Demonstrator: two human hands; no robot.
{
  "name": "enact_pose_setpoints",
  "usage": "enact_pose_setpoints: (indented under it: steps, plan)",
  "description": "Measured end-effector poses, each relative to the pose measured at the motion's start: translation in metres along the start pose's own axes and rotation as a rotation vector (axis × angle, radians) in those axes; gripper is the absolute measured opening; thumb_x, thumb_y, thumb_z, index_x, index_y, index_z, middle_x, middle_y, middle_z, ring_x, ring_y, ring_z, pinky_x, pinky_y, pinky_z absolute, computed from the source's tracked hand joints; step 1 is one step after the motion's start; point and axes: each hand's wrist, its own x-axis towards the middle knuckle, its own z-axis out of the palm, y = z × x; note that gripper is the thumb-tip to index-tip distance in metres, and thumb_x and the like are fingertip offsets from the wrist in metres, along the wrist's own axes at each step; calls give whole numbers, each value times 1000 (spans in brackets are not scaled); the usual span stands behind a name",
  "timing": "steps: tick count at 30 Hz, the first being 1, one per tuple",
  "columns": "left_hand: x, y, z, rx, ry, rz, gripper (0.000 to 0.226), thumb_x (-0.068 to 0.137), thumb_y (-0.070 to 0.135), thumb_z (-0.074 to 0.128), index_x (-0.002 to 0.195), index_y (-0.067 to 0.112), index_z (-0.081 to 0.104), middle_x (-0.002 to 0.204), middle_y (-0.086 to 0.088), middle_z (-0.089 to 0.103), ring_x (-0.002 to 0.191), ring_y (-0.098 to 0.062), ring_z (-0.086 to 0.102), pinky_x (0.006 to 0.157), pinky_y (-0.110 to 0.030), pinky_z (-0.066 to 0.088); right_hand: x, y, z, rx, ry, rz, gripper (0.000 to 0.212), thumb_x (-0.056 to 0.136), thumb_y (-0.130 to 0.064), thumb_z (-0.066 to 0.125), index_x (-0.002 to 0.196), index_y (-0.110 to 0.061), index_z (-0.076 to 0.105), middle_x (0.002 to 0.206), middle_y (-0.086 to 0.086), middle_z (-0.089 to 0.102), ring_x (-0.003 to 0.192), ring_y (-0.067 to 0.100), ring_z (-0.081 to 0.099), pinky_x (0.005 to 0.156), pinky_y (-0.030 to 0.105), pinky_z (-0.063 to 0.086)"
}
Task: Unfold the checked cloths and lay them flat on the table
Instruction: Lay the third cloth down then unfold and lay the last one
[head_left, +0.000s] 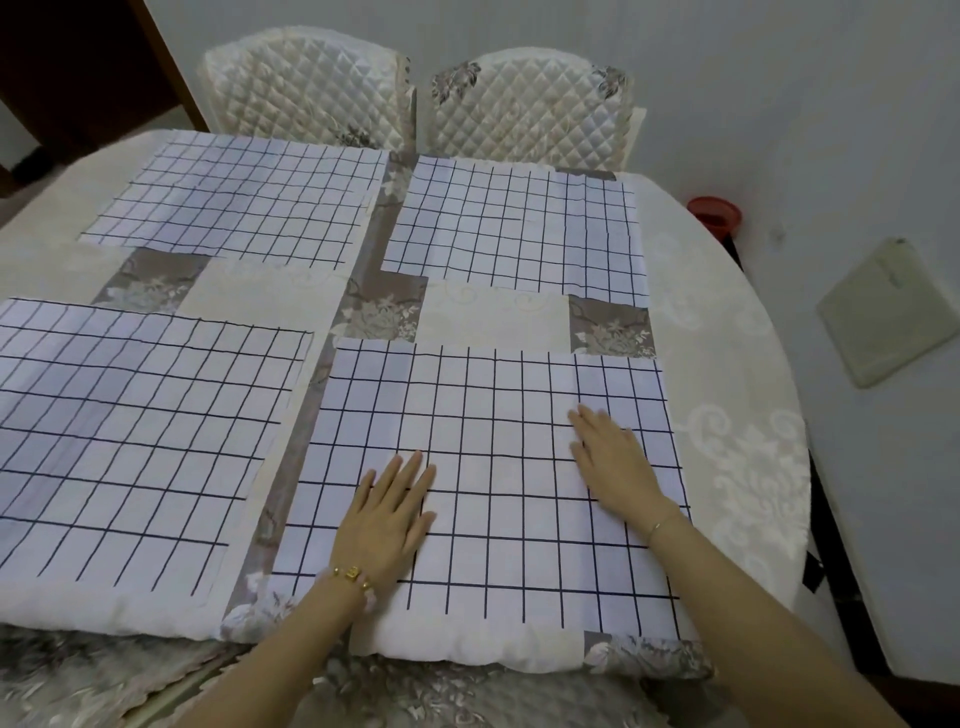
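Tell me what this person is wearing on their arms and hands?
No sleeves or gloves show; both forearms are bare. By the left hand, the wrist carries a gold bracelet with a small charm and pale beads. By the right hand, a thin bangle.

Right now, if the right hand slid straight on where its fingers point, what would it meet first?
Past the far edge of the near-right checked cloth, the right hand would likely meet the cream tablecloth panel first.
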Motion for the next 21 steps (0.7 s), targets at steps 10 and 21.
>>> enact_pose_setpoints:
  steps: [10, 21]
  plan:
    - [2, 0, -17, 20, -121, -11, 59, 97, 53, 8, 137, 27, 42, 138, 1, 55, 130, -19, 46, 110, -34, 18, -3, 9, -11, -16, 31, 132, 52, 101, -26, 29, 149, -12, 19, 159, 5, 13, 147, 25, 9, 118, 43, 13]
    - [13, -7, -33, 46, -132, 10, 64, 95, 57, 11, 123, 29, 61, 126, 1, 65, 111, -23, 65, 85, -41, 54, -129, -1, 43, -4, -28, 51, 81, 78, -63, -16, 148, -28, 6, 150, -13, -8, 145, 13, -2, 115, 32, 3]
